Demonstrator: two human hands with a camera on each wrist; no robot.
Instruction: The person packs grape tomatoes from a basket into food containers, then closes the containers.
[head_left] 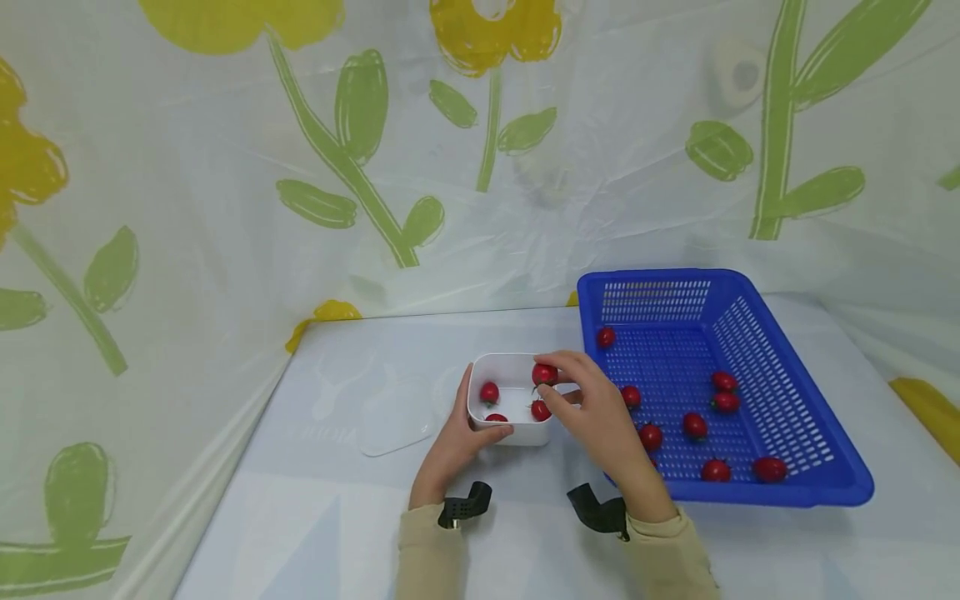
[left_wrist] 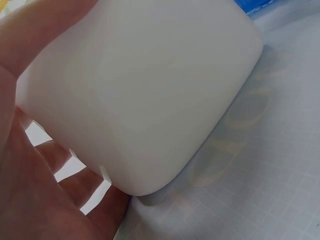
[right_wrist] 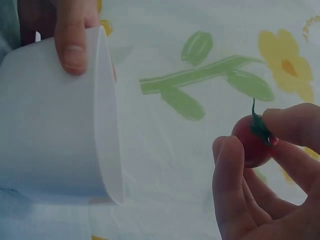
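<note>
My left hand [head_left: 456, 446] grips a small white square container [head_left: 527, 433], thumb along the front rim and fingers round its left side. In the left wrist view the container's smooth wall [left_wrist: 150, 90] fills the palm. Between thumb and fingertips, my right hand [head_left: 600, 412] pinches a cherry tomato [head_left: 544, 374] over the container's right side. That tomato [right_wrist: 248, 145] shows a green stem and calyx in the right wrist view. Inside the container lie a tomato [head_left: 489, 392] at the left, another tomato [head_left: 540, 410] at the right and a partly hidden tomato [head_left: 496, 417] near the front wall.
To the right stands a blue perforated basket [head_left: 817, 392] with several cherry tomatoes [head_left: 694, 426] scattered on its floor. A clear flat lid [head_left: 393, 429] lies on the white table [head_left: 360, 533], left of the container. Behind hangs a flower-printed sheet [head_left: 600, 225].
</note>
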